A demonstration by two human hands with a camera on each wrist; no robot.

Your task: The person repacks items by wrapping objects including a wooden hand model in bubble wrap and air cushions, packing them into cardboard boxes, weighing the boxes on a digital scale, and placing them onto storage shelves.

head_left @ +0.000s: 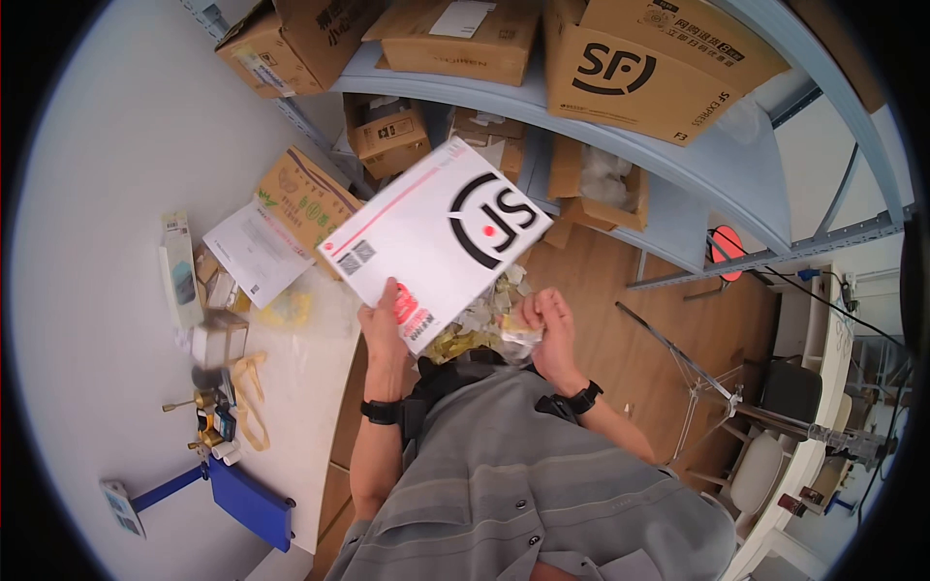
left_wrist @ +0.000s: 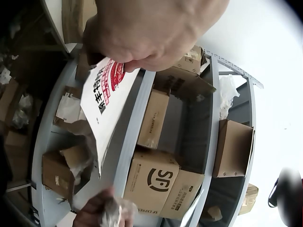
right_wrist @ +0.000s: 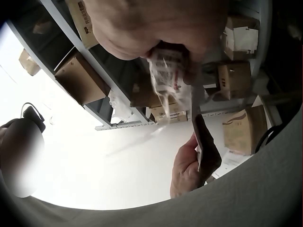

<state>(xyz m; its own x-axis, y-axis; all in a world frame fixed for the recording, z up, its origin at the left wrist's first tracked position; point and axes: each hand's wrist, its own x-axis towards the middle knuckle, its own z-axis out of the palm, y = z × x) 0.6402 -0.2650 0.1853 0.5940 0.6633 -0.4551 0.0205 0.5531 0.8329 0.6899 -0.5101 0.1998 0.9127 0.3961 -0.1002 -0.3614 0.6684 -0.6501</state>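
Note:
A flat white SF mailer envelope is held at its near-left corner by my left hand, thumb over the printed face. Red and black print on the mailer shows just under the left fingers in the left wrist view. My right hand pinches a crinkled clear plastic packet near the envelope's lower right edge. Seen from the right wrist, the packet carries a printed label and hangs beside the envelope, which appears edge-on there.
Crumpled wrappers lie below the hands. A white table at left bears papers, small boxes and a tape loop. Ahead stands a grey-blue shelf with several cartons, including an SF carton. A metal stand is at right.

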